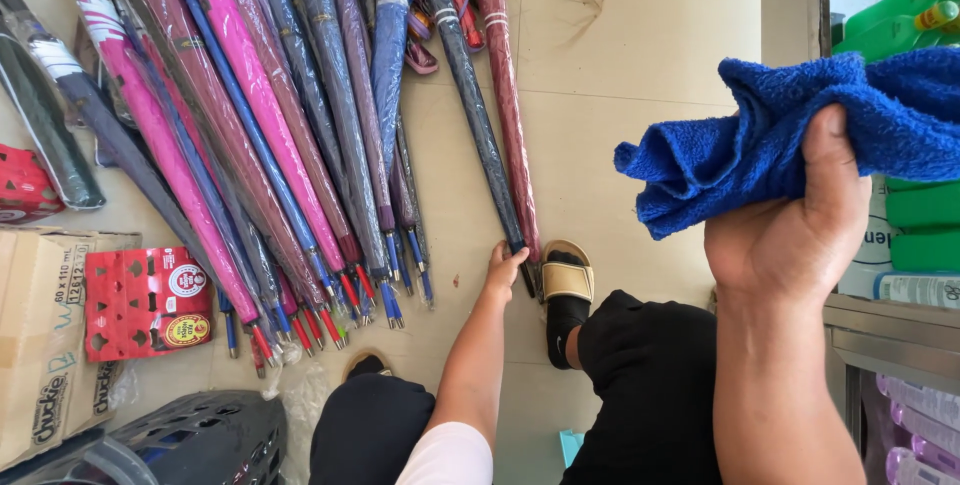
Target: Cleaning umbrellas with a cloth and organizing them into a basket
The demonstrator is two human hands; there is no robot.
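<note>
Many folded umbrellas in clear plastic sleeves lie fanned out on the tiled floor, pink [235, 75], grey, purple and blue ones among them. My left hand [503, 270] reaches down and closes its fingers around the lower end of a dark navy umbrella [470, 95], the second from the right, beside a maroon umbrella [505, 85]. My right hand [785, 240] is raised at the right and grips a bunched blue towel [780, 135], thumb pressed on top. My foot in a black and tan sandal [567, 290] stands just right of the left hand.
A cardboard box [40, 345] and red carton packs [145, 300] sit at the left. A dark plastic basket [200, 440] is at the bottom left. Green bottles [900, 15] and a metal shelf [890, 330] stand at the right.
</note>
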